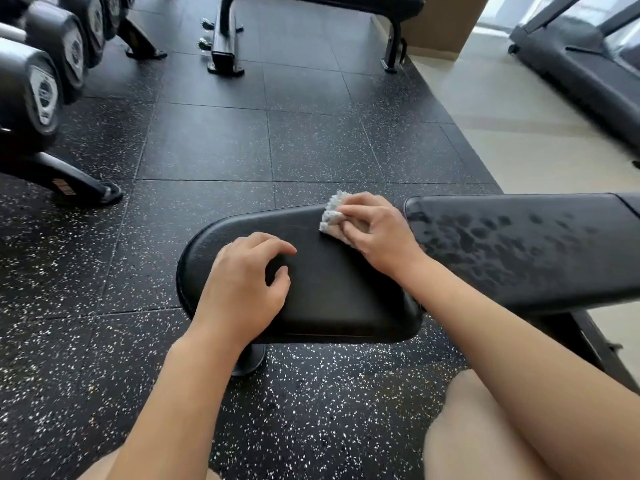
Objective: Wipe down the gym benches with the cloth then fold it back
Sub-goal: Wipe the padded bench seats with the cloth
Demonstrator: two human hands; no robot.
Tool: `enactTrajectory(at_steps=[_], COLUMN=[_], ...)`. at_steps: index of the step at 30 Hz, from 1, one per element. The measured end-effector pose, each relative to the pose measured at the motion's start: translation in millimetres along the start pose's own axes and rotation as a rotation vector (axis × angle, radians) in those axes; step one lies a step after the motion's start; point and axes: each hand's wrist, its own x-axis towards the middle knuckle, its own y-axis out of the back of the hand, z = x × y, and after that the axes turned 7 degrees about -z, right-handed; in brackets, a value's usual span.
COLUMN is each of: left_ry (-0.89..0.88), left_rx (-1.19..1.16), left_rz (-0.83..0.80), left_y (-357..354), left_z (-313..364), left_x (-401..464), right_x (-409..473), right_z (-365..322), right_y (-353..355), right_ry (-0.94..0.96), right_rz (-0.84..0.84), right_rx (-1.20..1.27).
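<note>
Cloth (333, 216): small, pale grey-white, bunched; lies on the far edge of the seat pad, near the gap between seat pad and back pad; mostly covered by the right hand, with a crumpled edge showing past the fingertips.
Seat pad (332, 285): black, rounded at its left end, smooth matt surface; part of the near bench, carried on a black post whose foot rests on the floor.
Back pad (519, 251): black, long, runs off the right side of the view; separated from the seat pad by a narrow gap; surface mottled with dull blotches and streaks.
Right hand (377, 226): palm down on the cloth, fingers bent over it and pressing it against the seat pad; forearm crosses the seat pad's right end.
Left hand (242, 282): rests on the left part of the seat pad, fingers loosely curled, holding nothing; well apart from the cloth.
Floor (207, 140): black rubber tiles flecked with white; gives way to pale flooring on the right.
Second bench (311, 15): black frame and pad, at the top of the view, well apart from the near bench.
Dumbbells (38, 84): black, racked in a row at upper left.
Treadmill (581, 64): dark, upper right, on the pale flooring.
Knees: bare, at the bottom edge.
</note>
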Motion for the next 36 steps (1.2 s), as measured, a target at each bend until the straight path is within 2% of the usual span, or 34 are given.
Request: enactTrajectory(at_steps=[6, 11, 15, 20, 24, 29, 33, 36], left_ry=[-0.077, -0.158, -0.167, -0.169, -0.165, -0.182, -0.18, -0.202], left_rx=[0.075, 0.101, 0.1, 0.107, 0.107, 0.066, 0.036, 0.04], left_rz=[-0.08, -0.146, -0.141, -0.121, -0.112, -0.135, -0.156, -0.155], left_y=[-27.6, -49.3, -52.2, -54.5, -56.3, -51.9, -49.0, -48.2], left_z=[25.0, 48.8, 47.8, 47.8, 47.4, 46.4, 39.0, 36.6], left_x=[6.2, 7.8, 7.4, 8.7, 9.6, 6.2, 2.3, 2.1], right_x=[-90.0, -143.5, -113.7, -13.5, 23.3, -47.7, -137.3, -169.1], right_z=[-7.5, 16.9, 33.1, 55.5, 54.8, 41.5, 28.7, 27.1], right_y=[11.7, 32.4, 33.6, 30.8, 27.7, 34.9, 46.3, 53.5], right_ry=[0.123, 0.214, 0.193, 0.003, -0.052, 0.028, 0.034, 0.102], right_rz=[-0.117, -0.18, -0.145, 0.032, 0.024, 0.049, -0.092, -0.212], right_rx=[0.083, 0.068, 0.102, 0.145, 0.148, 0.101, 0.168, 0.121])
